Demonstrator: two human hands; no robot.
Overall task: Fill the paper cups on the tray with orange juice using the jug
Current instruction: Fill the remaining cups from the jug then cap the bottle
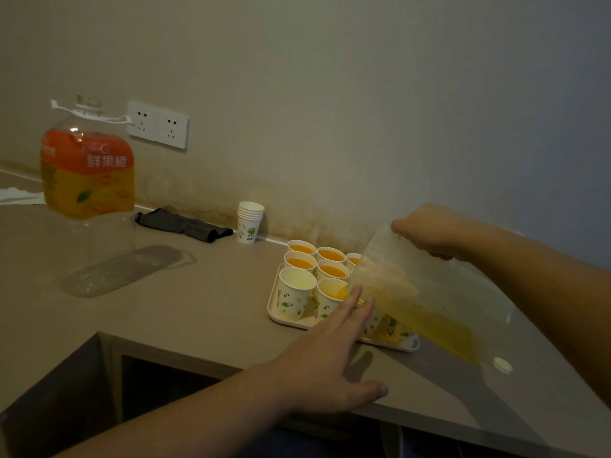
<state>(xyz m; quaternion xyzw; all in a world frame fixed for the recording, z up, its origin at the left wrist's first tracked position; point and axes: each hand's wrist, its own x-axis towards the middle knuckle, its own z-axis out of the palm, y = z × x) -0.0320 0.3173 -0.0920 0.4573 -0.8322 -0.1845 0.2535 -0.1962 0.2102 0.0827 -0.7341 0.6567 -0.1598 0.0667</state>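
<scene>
Head view: jug tipped over the tray, juice running into a front cup

Head view. Your right hand (426, 231) grips the clear jug (413, 292) at its raised end, fingers curled round it. The jug is tilted steeply, mouth down toward the tray (274, 312), with orange juice pooled along its lower side. Juice enters the front-row paper cup (330, 297) nearest the spout.

Your left hand (325, 355) is flat, fingers straight and holding nothing, with the fingertips at the tray's near side, close to that cup; contact with it cannot be told.

On the tray: four cups at the back (317, 259) show orange juice, and a fifth is partly hidden by the jug. The front-left cup (296, 294) looks pale inside. More cups sit behind the jug, blurred.

Elsewhere on the tabletop (198, 292): a large juice bottle (87, 180) with an orange label at far left, a stack of spare cups (249, 224) by the wall, a dark cloth (183, 224) beside it, a small white cap (502, 364) near the right edge.
</scene>
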